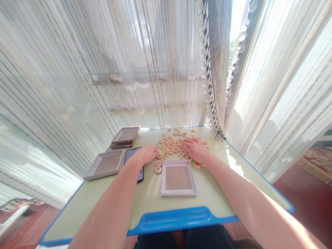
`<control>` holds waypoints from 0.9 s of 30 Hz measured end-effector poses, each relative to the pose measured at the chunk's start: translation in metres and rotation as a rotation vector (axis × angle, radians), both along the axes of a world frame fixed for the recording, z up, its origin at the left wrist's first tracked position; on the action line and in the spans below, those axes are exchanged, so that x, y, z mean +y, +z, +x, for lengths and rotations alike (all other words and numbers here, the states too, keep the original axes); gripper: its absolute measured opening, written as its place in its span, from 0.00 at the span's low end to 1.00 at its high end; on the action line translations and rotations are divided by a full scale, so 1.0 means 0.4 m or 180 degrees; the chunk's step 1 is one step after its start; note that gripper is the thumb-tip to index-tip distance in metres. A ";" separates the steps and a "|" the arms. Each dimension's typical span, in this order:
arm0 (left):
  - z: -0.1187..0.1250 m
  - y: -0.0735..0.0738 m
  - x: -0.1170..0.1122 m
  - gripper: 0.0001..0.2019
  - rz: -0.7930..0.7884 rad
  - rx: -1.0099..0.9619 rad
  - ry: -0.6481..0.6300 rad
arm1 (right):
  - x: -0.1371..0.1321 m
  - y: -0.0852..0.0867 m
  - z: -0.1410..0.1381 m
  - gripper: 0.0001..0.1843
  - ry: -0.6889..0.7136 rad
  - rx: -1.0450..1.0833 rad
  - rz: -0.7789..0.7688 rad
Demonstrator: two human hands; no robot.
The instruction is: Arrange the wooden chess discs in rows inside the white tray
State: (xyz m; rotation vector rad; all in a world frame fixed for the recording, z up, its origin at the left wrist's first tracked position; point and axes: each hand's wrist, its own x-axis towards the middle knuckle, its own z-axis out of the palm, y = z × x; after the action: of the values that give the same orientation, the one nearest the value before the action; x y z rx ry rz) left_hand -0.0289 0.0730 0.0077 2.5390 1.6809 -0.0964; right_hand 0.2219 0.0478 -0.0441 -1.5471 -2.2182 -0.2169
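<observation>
Many round wooden Chinese chess pieces (pixel 170 151) with red or dark characters lie loosely spread over the middle and back of the pale table. At the left edge of the spread is my left hand (pixel 148 154), its fingers curled in beside a few pieces; what they hold, if anything, is hidden. My right hand (pixel 195 148) rests palm down over pieces on the right side, fingers stretched out and apart, covering some of them. In front of the spread, between my forearms, sits a shallow white box tray (pixel 178 193) with nothing in it.
A phone (pixel 140 177) lies partly under my left forearm. Left of it is another shallow tray (pixel 103 165); stacked boxes (pixel 125 135) stand behind. The table has a blue rim with a moulded front ledge (pixel 176 218). String curtains (pixel 155 69) hang at the far edge.
</observation>
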 end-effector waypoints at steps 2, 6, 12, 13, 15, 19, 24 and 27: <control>0.003 0.005 -0.006 0.17 0.0100 -0.0048 0.0157 | -0.002 0.007 -0.002 0.21 0.0072 -0.0080 -0.0119; 0.013 0.007 -0.016 0.17 0.0380 -0.0096 0.0310 | -0.007 0.022 0.008 0.19 -0.0316 -0.0119 -0.0211; 0.044 -0.024 -0.020 0.17 0.1160 -0.0216 0.0054 | 0.000 0.014 0.020 0.17 -0.0145 0.0204 -0.0288; 0.049 -0.030 -0.020 0.16 0.1052 -0.0170 0.0005 | 0.001 0.013 0.020 0.16 -0.0074 0.0235 -0.0342; 0.057 -0.039 -0.021 0.17 0.0819 -0.0113 -0.0046 | 0.002 0.012 0.018 0.15 -0.0031 0.0291 -0.0384; 0.065 -0.045 -0.026 0.19 0.0792 -0.0236 -0.0012 | -0.002 0.017 0.014 0.14 -0.0126 0.0318 -0.0324; 0.074 -0.037 -0.037 0.18 0.0898 -0.0329 0.0014 | -0.006 0.024 0.010 0.11 -0.0385 0.0398 -0.0342; 0.080 -0.032 -0.046 0.17 0.0959 -0.0330 -0.0017 | -0.001 0.027 0.007 0.09 -0.0368 0.0463 -0.0380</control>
State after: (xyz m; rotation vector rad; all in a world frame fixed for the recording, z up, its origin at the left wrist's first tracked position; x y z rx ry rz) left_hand 0.0032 0.0547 -0.0051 2.7001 1.7657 0.3061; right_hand 0.2246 0.0475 -0.0332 -1.6994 -2.0648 -0.0053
